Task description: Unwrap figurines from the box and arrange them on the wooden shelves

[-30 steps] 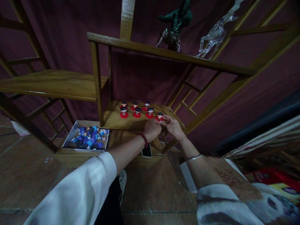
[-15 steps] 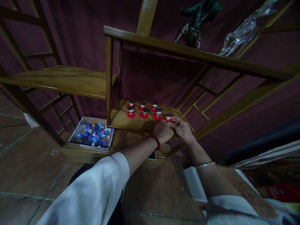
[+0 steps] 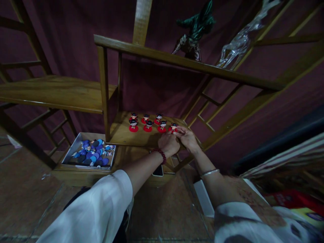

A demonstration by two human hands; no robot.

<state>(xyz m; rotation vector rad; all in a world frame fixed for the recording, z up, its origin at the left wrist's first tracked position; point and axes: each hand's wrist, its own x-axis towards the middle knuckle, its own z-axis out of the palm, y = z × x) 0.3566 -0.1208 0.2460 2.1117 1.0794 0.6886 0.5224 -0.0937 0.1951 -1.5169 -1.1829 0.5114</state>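
1. The left hand (image 3: 169,143) curls just nearside of the red figurine (image 3: 173,127); its grip is hidden.
2. The right hand (image 3: 187,138) pinches its right edge, fingers nearly closed.
3. It's at the shelf's (image 3: 141,138) right.

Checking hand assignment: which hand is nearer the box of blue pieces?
Left. Left hand is right of the box; right hand is farther right, at the rightmost red figurine.

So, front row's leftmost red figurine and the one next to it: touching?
Apart: head view shows bare shelf between leftmost figurine and next figurine.
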